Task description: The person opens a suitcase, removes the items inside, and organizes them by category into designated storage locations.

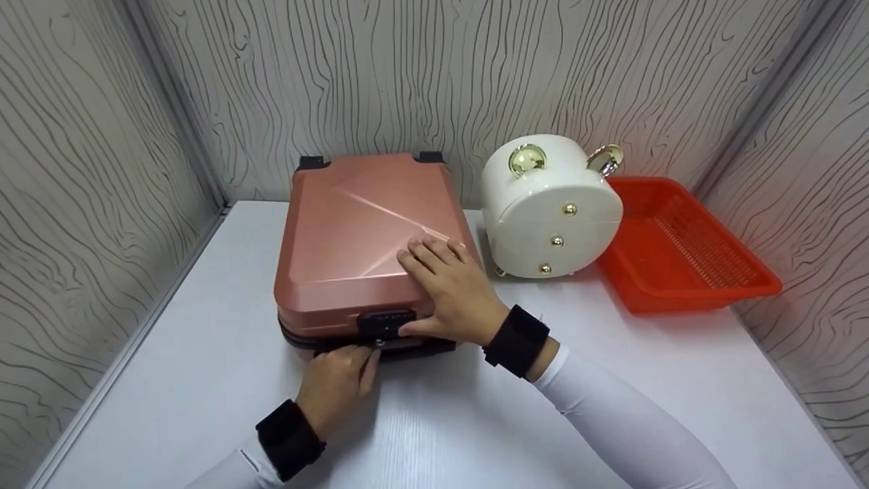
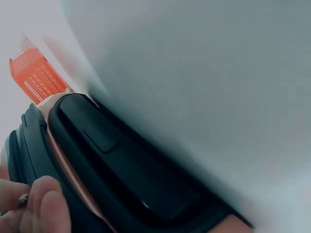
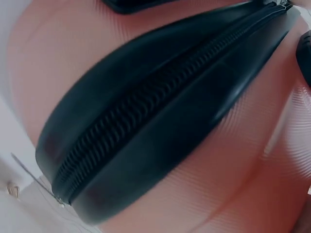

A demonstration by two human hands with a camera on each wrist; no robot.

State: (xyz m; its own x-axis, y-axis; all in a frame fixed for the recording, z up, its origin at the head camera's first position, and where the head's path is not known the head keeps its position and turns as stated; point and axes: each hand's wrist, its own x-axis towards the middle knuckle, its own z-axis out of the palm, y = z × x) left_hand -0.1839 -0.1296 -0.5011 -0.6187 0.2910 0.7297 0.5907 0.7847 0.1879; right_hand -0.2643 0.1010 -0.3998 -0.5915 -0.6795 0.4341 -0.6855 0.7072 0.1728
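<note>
A pink hard-shell suitcase [image 1: 346, 238] lies flat on the white table. My left hand [image 1: 333, 384] is at its front side, and in the left wrist view its thumb and fingers pinch a small metal zipper pull [image 2: 23, 198]. On the lid's front right corner rests my right hand [image 1: 458, 295], its fingers straight and its thumb against the black lock [image 1: 384, 324]. Along the suitcase's side runs the black zipper [image 3: 141, 104], its teeth meshed in the right wrist view. A black carry handle [image 2: 126, 150] shows on the same side as the left hand.
Right of the suitcase stands a round white case [image 1: 557, 224] with gold knobs and gold ear-like discs. Beside it sits a red plastic basket [image 1: 692, 295]. Patterned wall panels [image 1: 380, 75] rise behind the table [image 1: 421, 435] and at both sides.
</note>
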